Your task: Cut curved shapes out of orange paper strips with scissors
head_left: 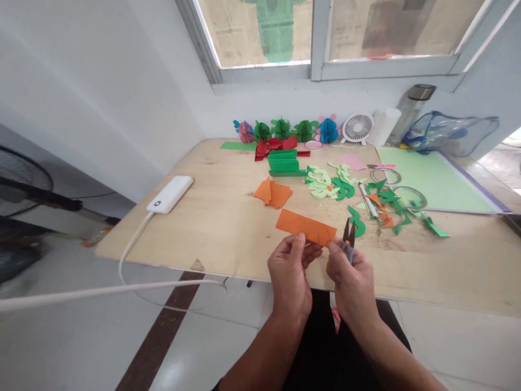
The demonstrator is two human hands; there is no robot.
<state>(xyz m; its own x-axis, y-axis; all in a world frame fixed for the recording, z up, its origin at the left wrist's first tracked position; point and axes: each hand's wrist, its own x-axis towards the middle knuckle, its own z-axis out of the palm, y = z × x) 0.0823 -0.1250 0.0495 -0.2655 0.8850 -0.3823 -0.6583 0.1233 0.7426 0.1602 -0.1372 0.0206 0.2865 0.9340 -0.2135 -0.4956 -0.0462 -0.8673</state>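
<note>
An orange paper strip [306,226] with faint drawn lines is held above the table's front part. My left hand [291,271] pinches its lower edge between thumb and fingers. My right hand [350,274] is closed around a pair of scissors [349,239], whose dark blades point up and stand slightly apart. The thumb and finger of this hand also touch the strip's right end. Just beyond the strip lie orange paper pieces [273,194] in a small pile. A green curly paper cutout [357,221] lies near the scissor blades.
The wooden table [220,217] holds folded green paper [284,162], red paper [277,145] and green scraps [391,201]. Paper honeycomb figures [280,129] line the wall beside a small white fan [358,128]. A corded white power bank [171,194] lies left; a light green sheet [439,179] lies right.
</note>
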